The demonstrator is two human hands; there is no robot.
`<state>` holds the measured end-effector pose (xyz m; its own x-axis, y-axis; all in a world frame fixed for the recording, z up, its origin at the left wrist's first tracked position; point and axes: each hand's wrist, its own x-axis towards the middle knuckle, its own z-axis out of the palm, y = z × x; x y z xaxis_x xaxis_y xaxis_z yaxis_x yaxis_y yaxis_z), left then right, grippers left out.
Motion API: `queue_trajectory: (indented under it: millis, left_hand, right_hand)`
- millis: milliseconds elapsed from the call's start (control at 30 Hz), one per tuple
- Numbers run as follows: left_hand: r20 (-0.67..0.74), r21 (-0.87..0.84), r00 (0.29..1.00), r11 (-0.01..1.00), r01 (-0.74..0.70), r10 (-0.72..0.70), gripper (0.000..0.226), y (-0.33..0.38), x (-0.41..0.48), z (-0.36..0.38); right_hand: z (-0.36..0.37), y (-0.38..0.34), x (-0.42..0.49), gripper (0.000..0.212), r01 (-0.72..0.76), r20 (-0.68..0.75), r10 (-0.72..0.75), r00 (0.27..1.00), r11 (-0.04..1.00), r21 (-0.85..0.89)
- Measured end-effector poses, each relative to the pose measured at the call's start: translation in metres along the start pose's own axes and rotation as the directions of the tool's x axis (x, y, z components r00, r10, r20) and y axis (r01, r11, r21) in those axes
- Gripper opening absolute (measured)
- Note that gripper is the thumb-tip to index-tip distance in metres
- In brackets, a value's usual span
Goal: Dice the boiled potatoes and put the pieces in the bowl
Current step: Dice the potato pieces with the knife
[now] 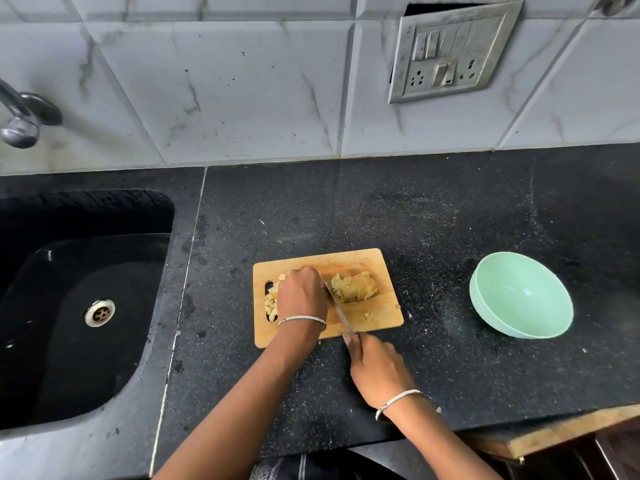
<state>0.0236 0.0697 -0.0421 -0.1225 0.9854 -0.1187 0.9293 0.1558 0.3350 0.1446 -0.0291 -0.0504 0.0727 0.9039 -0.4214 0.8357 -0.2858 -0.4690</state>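
Observation:
A wooden cutting board (377,317) lies on the black counter. On it sits a sliced, partly diced boiled potato (356,289). Small diced pieces (272,304) lie near the board's left handle slot. My left hand (301,296) sits knuckles up on the board just left of the blade, its fingers curled down over potato pieces; what lies under the palm is hidden. My right hand (375,370) grips the handle of a knife (341,315), whose blade runs across the board between my left hand and the potato. A mint green bowl (519,299) stands empty to the right.
A black sink (86,306) with a steel drain lies left of the counter seam, with a tap (24,116) above it. A switch and socket panel (450,53) is set in the tiled wall. The counter's front edge runs close by my right wrist.

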Motion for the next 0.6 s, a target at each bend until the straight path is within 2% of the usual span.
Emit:
queue_trajectory:
  millis: [100,233,433,600]
  left_hand:
    - [-0.017,0.004,1.000,1.000,0.011,-0.011,0.007,-0.009,0.002,-0.001]
    - [-0.070,-0.068,0.997,0.998,0.010,-0.015,0.018,-0.021,0.005,-0.003]
    - [-0.039,-0.123,0.987,0.980,-0.159,0.155,0.013,-0.009,0.004,-0.004]
    - [-0.070,-0.074,0.975,0.973,-0.217,0.212,0.005,-0.009,0.003,0.006]
  right_hand:
    - [0.001,-0.003,-0.003,0.050,0.030,0.023,-0.033,0.999,0.991,0.127]
    - [-0.005,0.000,-0.003,0.044,0.045,-0.072,-0.034,0.997,0.988,0.146]
    - [-0.019,0.012,-0.001,0.048,0.063,-0.185,-0.029,0.982,0.981,0.183]
    - [-0.023,0.025,-0.003,0.050,0.052,-0.217,-0.008,0.976,0.979,0.199]
